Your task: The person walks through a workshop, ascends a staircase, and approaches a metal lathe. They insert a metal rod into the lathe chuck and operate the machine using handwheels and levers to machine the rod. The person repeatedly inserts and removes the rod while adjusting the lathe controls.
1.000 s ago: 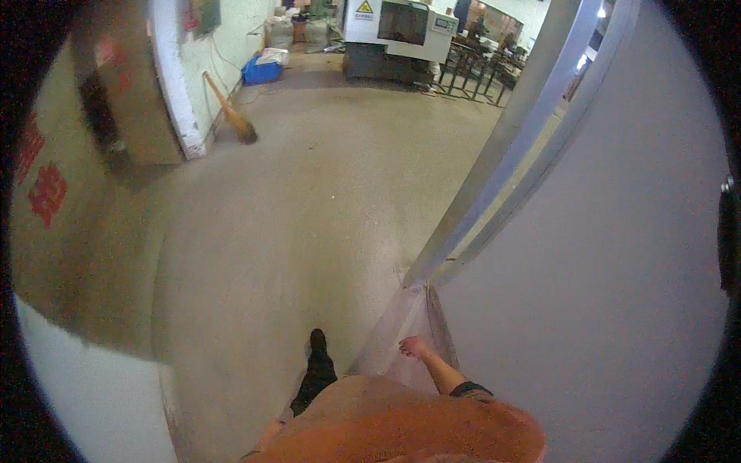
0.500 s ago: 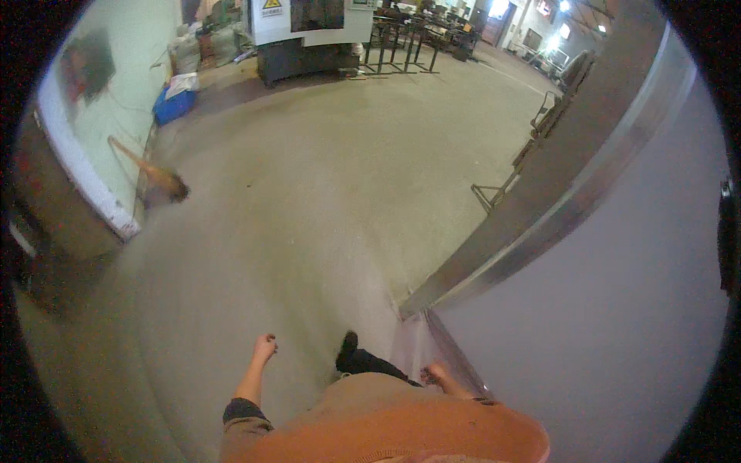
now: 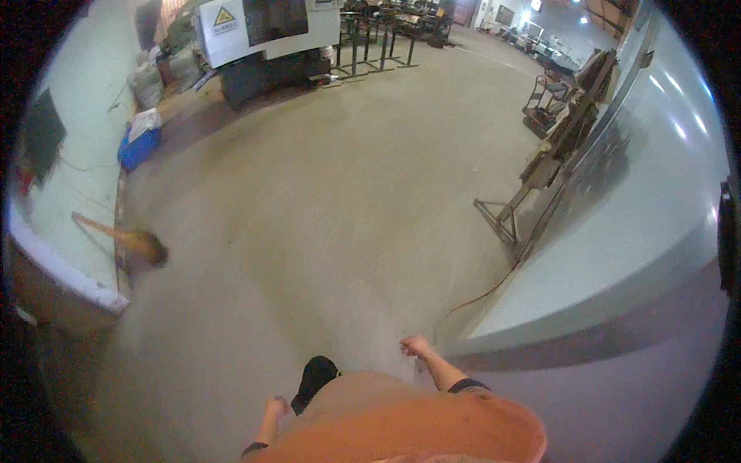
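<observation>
Head view: I see nothing held in the left hand (image 3: pixel 278 406) or right hand (image 3: pixel 415 346); how closed either is, I cannot tell. Beyond them, right, a thin cable (image 3: pixel 494 290) lies on the floor (image 3: pixel 332 193); a foot (image 3: pixel 316 376) straying right could snag it, causing a stumble.

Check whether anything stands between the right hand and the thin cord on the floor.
Nothing visible stands between the right hand and the cord, which lies ahead, near the pale wall.
</observation>
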{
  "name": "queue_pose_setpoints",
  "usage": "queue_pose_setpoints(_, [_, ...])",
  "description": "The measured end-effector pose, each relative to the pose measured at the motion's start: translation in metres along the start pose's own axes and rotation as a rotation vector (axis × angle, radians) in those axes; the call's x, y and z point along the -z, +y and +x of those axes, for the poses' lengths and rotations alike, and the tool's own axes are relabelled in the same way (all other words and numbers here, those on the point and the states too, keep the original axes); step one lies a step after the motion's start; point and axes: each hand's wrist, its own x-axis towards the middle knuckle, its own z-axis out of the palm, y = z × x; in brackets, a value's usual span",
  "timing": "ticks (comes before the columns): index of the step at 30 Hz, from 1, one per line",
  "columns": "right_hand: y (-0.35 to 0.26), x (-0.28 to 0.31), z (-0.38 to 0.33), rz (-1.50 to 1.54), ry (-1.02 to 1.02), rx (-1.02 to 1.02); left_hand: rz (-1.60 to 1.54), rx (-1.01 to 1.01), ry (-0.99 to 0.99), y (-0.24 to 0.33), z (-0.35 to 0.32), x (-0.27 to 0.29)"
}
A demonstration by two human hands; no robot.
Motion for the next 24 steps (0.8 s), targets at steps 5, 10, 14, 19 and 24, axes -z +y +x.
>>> queue_pose_setpoints(5, [-0.079,-0.013,0.094,-0.168,0.134,-0.018,0.494,-0.355,-0.108,0.014,0.113,0.04])
queue_pose_setpoints(10, [-0.079,0.024,0.156,-0.502,0.22,0.131,0.111,-0.025,-0.156,0.172,0.249,0.095])
queue_pose_setpoints(14, [-0.086,0.055,0.154,-0.267,0.519,-0.016,0.863,-0.403,-0.093,0.394,0.325,0.104])
queue_pose_setpoints(19, [-0.107,0.075,0.174,-0.131,0.662,-0.265,0.502,-0.516,-0.07,0.607,0.401,0.072])
queue_pose_setpoints(24, [-0.199,0.109,0.236,-0.426,0.554,-0.12,0.497,-0.479,-0.142,0.728,0.433,0.022])
